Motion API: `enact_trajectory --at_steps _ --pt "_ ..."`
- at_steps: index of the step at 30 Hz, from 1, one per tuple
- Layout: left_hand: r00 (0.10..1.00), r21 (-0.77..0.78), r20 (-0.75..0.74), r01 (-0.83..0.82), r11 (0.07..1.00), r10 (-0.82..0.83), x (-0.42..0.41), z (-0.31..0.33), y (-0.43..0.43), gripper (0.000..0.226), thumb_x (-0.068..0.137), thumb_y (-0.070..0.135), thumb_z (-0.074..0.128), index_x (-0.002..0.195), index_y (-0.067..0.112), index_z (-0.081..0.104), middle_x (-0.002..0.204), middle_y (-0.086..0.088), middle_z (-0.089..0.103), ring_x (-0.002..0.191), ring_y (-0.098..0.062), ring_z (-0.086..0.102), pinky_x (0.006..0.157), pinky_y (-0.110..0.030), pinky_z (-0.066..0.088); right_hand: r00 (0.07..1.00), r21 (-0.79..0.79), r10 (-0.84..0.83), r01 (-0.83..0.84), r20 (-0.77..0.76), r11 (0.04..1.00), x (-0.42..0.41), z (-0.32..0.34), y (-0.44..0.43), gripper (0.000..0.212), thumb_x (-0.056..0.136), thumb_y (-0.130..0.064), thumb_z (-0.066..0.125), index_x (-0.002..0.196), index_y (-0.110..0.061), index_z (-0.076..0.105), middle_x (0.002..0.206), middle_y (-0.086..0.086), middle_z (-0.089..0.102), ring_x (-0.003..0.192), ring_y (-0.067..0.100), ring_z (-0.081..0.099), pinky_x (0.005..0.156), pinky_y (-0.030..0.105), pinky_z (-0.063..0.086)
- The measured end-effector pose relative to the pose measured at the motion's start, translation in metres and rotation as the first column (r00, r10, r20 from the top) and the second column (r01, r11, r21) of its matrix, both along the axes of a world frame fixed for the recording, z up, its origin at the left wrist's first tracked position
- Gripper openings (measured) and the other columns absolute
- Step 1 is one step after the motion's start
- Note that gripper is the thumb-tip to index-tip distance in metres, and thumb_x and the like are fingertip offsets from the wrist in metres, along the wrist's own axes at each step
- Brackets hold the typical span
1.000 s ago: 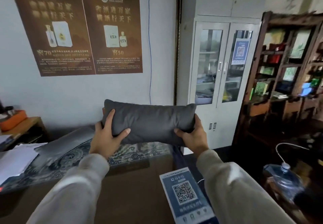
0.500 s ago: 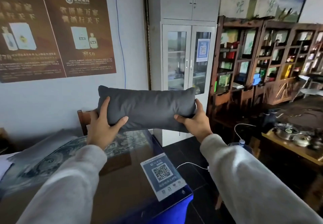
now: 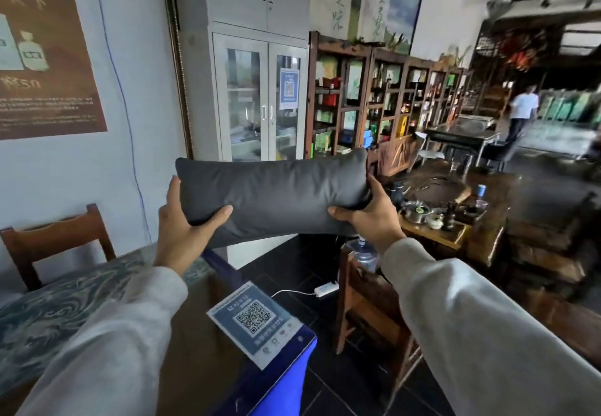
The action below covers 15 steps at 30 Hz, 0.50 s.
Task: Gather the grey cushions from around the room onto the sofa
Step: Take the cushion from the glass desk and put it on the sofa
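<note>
Left hand (image 3: 182, 230): squeezing the grey cushion's (image 3: 273, 193) end at 9 o'clock.
Right hand (image 3: 374, 217): squeezing the end at 3 o'clock.
Cushion: up in the air, past the desk's (image 3: 195, 328) far edge.
Sofa: not in sight.
Done: one cushion picked up.
Left: carry it to the sofa, I think.

both hands (image 3: 182, 230) clamped, arms outstretched
</note>
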<state>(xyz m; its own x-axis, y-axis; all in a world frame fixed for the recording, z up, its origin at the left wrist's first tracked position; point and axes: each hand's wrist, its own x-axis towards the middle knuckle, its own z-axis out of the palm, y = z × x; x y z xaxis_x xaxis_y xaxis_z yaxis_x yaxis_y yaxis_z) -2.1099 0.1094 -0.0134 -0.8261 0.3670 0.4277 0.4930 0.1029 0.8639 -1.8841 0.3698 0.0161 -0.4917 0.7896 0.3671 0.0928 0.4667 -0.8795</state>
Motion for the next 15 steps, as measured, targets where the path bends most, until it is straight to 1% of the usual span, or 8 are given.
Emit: enact_trajectory --at_steps 1,2,5,7,9,11,14,15 --pt "0.995 0.051 0.088 0.036 0.998 -0.040 -0.001 0.002 0.006 0.119 0.066 0.069 0.085 0.161 0.040 0.019 0.156 -0.006 0.048 0.140 -0.027 0.050 0.115 -0.043 0.042 1.000 0.011 -0.018 0.018 -0.009 1.000 0.008 0.002 -0.002 0.107 0.061 -0.029 0.101 0.154 -0.027 0.047 0.121 -0.015 0.066 0.111 0.008 0.061 0.079 0.003 0.044" --pt "0.985 0.083 0.154 0.062 0.995 -0.074 -0.001 0.002 0.012 0.116 0.062 0.072 0.083 0.158 0.040 0.025 0.152 -0.004 0.053 0.136 -0.027 0.054 0.114 -0.046 0.045 0.999 0.018 -0.037 0.037 -0.017 0.999 0.017 0.004 -0.002 0.106 0.060 -0.028 0.101 0.152 -0.027 0.049 0.121 -0.014 0.067 0.111 0.009 0.062 0.083 0.006 0.048" --pt "0.959 0.102 0.232 0.143 0.984 -0.164 0.010 0.001 0.038 0.093 0.061 0.074 0.084 0.140 0.047 0.044 0.135 0.010 0.063 0.122 -0.020 0.063 0.109 -0.049 0.050 0.993 0.020 -0.113 0.114 -0.037 0.993 0.053 0.011 -0.004 0.102 0.054 -0.030 0.103 0.144 -0.029 0.054 0.121 -0.015 0.069 0.113 0.013 0.065 0.100 0.034 0.055" --pt "0.929 0.162 0.263 0.223 0.961 -0.260 0.025 0.000 0.061 0.081 0.066 0.063 0.089 0.134 0.042 0.051 0.124 0.017 0.067 0.111 -0.010 0.066 0.106 -0.048 0.052 0.985 0.013 -0.159 0.160 -0.066 0.987 0.082 0.016 -0.004 0.101 0.050 -0.031 0.103 0.139 -0.029 0.056 0.119 -0.015 0.069 0.111 0.012 0.066 0.099 0.040 0.056" --pt "0.901 0.190 0.267 0.297 0.936 -0.340 0.046 0.004 0.083 0.075 0.069 0.052 0.092 0.132 0.036 0.054 0.117 0.020 0.069 0.105 -0.005 0.067 0.103 -0.049 0.054 0.977 0.012 -0.197 0.198 -0.088 0.980 0.115 0.021 -0.004 0.100 0.049 -0.029 0.104 0.136 -0.025 0.056 0.121 -0.010 0.069 0.111 0.013 0.066 0.097 0.041 0.057" --pt "0.875 0.207 0.260 0.363 0.908 -0.409 0.073 0.011 0.105 0.076 0.068 0.049 0.094 0.132 0.033 0.056 0.118 0.018 0.071 0.106 -0.006 0.068 0.103 -0.048 0.055 0.967 -0.009 -0.236 0.236 -0.101 0.972 0.152 0.027 -0.006 0.097 0.053 -0.033 0.104 0.136 -0.024 0.054 0.122 -0.008 0.067 0.112 0.012 0.066 0.093 0.037 0.058" --pt "0.825 0.233 0.219 0.474 0.849 -0.521 0.123 0.024 0.134 0.090 0.061 0.052 0.096 0.137 0.030 0.055 0.127 0.013 0.070 0.114 -0.008 0.067 0.106 -0.044 0.053 0.923 -0.160 -0.330 0.302 -0.199 0.940 0.215 0.033 -0.016 0.092 0.059 -0.051 0.099 0.133 -0.032 0.049 0.119 -0.015 0.064 0.105 0.004 0.067 0.079 0.023 0.059" --pt "0.805 0.229 0.203 0.515 0.826 -0.558 0.143 0.030 0.143 0.094 0.058 0.055 0.096 0.138 0.031 0.054 0.130 0.013 0.069 0.116 -0.008 0.066 0.107 -0.043 0.052 0.899 -0.191 -0.379 0.342 -0.219 0.920 0.238 0.034 -0.020 0.092 0.058 -0.055 0.097 0.133 -0.033 0.048 0.119 -0.015 0.065 0.104 0.004 0.067 0.081 0.025 0.061"
